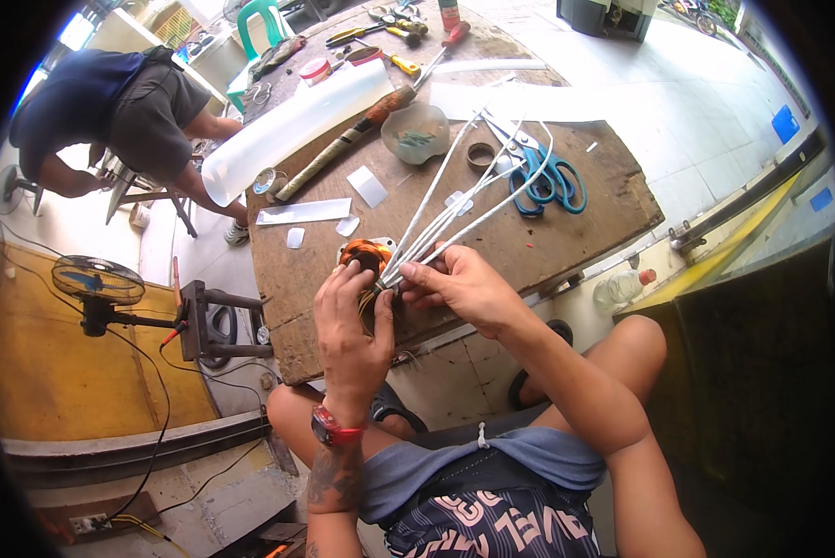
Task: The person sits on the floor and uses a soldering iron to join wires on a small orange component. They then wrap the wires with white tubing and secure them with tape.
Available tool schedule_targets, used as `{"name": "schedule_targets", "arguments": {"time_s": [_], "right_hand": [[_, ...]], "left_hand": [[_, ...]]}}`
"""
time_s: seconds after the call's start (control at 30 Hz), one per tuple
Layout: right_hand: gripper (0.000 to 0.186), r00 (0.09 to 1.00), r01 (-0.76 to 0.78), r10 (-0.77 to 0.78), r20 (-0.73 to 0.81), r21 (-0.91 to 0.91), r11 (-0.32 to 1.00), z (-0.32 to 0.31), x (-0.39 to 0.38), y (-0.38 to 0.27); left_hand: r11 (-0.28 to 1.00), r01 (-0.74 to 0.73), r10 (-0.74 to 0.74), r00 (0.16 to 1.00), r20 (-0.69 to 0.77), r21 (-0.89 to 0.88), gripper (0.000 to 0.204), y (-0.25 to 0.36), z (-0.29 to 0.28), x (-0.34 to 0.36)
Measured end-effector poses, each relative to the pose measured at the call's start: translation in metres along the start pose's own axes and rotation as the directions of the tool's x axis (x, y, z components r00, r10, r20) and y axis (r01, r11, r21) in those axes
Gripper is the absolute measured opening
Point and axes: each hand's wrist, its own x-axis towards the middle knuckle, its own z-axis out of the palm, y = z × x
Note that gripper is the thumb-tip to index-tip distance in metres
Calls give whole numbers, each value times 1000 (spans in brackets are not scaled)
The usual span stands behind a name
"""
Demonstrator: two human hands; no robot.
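A copper-wound coil part [373, 246] with a pale metal rim sits at the near middle of the wooden workbench. My left hand [348, 339] has its fingers curled over it, where thin wires hang down. Several white sleeved leads [445, 223] fan up and right from the coil across the bench. My right hand [455, 288] pinches the lower part of these leads, close beside my left fingers. Teal-handled scissors [552, 191] lie under the far part of the leads, and small pale rectangular pieces [366, 186] lie above the coil.
On the wooden bench [613, 186] are a translucent roll [297, 126], a taped rod [338, 149], a bowl [416, 133], a tape ring [481, 158] and several tools [404, 37]. A bent-over person [120, 121] works at left. A fan [99, 293] stands nearer; a bottle [622, 288] is at right.
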Motion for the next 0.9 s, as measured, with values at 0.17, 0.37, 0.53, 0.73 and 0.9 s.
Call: {"name": "schedule_targets", "arguments": {"time_s": [0.17,0.37,0.53,0.73,0.9], "right_hand": [[32,997,67,-70,-18,-110,992,2,0,-4],[37,992,116,-123,-15,-229,966,4,3,-15],[33,987,160,-163,-6,-157,975,8,2,-15],[39,988,141,-153,-29,-236,961,3,7,-7],[36,992,107,-124,-26,-350,930,3,-13,-28]], "left_hand": [[1000,4,-4,1000,25,20,24,-4,3,-3],[991,69,-68,998,10,-113,19,-7,6,2],[990,121,-119,992,32,-78,33,14,4,7],[991,128,-127,992,23,-47,21,19,4,11],[926,240,-217,970,112,-290,23,2,-3,20]]}}
